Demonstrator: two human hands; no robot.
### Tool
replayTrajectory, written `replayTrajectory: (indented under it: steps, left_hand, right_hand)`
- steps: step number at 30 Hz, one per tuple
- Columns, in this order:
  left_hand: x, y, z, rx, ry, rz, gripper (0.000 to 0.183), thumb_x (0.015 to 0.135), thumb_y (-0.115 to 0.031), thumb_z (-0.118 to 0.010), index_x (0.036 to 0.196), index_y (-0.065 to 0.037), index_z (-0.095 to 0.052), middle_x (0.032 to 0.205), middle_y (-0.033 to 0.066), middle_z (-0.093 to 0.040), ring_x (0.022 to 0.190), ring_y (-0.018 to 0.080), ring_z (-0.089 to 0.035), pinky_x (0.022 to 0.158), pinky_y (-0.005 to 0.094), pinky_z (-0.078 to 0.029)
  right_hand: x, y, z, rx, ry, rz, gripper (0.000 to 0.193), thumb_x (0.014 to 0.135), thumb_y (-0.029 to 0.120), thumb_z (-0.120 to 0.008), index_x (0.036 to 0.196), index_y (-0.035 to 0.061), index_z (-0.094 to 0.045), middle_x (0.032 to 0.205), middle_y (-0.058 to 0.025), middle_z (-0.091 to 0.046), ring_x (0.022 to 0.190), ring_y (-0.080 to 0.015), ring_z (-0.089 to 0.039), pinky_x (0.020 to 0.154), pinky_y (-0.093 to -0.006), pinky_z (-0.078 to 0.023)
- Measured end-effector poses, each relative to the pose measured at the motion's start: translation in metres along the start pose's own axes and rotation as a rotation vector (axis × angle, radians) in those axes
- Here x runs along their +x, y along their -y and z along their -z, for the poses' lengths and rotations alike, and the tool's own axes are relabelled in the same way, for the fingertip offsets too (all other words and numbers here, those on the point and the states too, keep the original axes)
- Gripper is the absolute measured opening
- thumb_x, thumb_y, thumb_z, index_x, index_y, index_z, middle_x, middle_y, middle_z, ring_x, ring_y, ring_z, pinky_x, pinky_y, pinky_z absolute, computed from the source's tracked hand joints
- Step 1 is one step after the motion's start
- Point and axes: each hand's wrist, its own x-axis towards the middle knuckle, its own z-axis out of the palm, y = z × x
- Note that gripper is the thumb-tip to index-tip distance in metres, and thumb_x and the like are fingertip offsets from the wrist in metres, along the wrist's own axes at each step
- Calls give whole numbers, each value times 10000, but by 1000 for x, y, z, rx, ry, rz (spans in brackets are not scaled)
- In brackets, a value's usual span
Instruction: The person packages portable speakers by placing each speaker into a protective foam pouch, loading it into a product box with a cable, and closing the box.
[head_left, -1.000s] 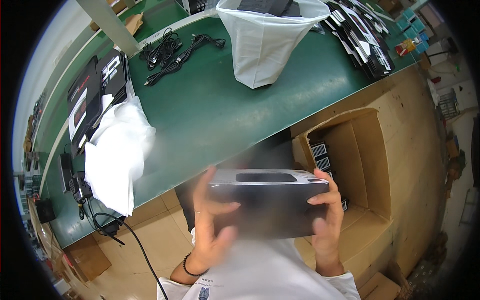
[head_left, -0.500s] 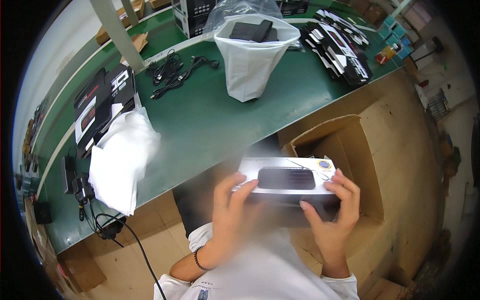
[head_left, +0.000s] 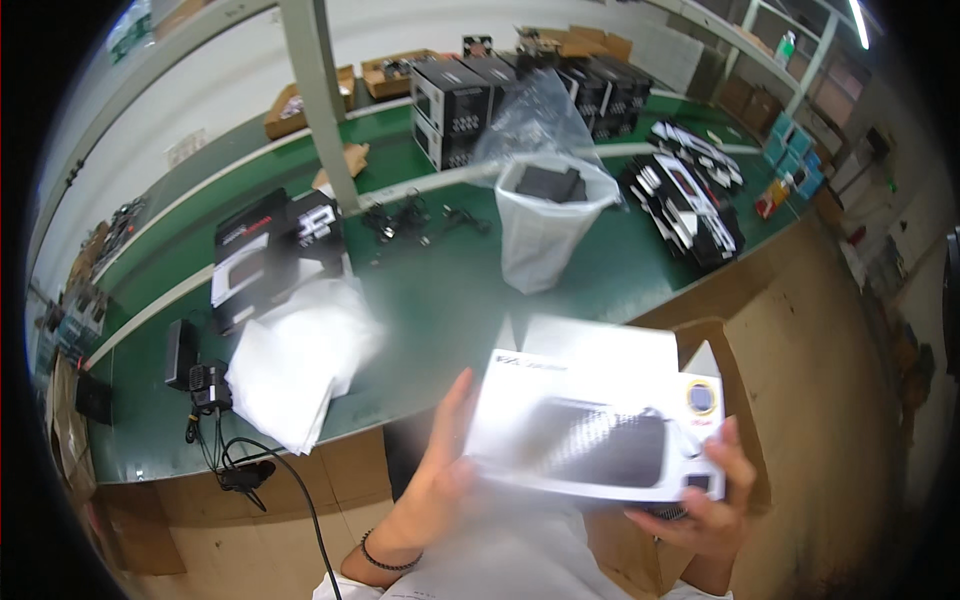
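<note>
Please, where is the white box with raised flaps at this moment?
In the head view, the white box is right of centre in the lower half, between the left hand and the right hand, near the front edge of the green table.

On our green worktop (head_left: 620, 278), to the left, we have flattened black cartons (head_left: 243, 268), a pile of white sheeting (head_left: 300, 350) and a black power adapter (head_left: 180, 352). Farther back we see tangled black cables (head_left: 400, 220), an upright white bag (head_left: 543, 240) and, rightward, heaped flat black-and-white cartons (head_left: 690, 205).
</note>
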Motion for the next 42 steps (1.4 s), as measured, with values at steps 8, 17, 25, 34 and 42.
replayTrajectory:
  steps: [8,17,25,34,42]
  left_hand:
    - [-22,17,77,79,-258,-91,1320,710,-391,-835,1654,-32,15,1656,189,-214,1536,315,-235,1246,431,-196]
    - [-6,66,138,872,-364,-321,1416,675,-173,-889,1609,-30,166,1616,270,-217,1473,401,-351,1221,493,-265]
    - [4,59,138,884,-475,-249,1343,701,-164,-868,1606,5,110,1582,296,-257,1455,419,-365,1208,483,-306]
    - [-26,60,131,918,-584,-207,1307,654,-135,-862,1613,-22,19,1615,275,-195,1454,452,-338,1175,517,-349]
    - [-6,58,130,981,-477,-285,1286,662,-56,-827,1637,-90,11,1667,299,-112,1519,491,-245,1220,514,-280]
  right_hand:
    - [93,-42,-63,271,129,410,676,765,345,-908,1299,105,-571,1381,-206,-588,1264,-400,-611,1036,-484,-565]
    - [262,-75,-140,-933,455,944,487,859,199,-657,1315,36,-605,1433,-112,-568,1445,-303,-434,1247,-498,-274]
    - [277,-67,-158,-1337,620,974,725,960,298,-550,1591,22,-322,1631,-130,-357,1570,-302,-214,1304,-527,-101]
    - [253,-81,-194,-1616,698,1060,862,948,302,-592,1663,146,-136,1694,-85,-235,1586,-321,-150,1301,-540,-76]
    - [271,-171,-180,-1046,595,670,680,858,267,-713,1482,169,-463,1455,-119,-495,1391,-347,-439,961,-602,-507]
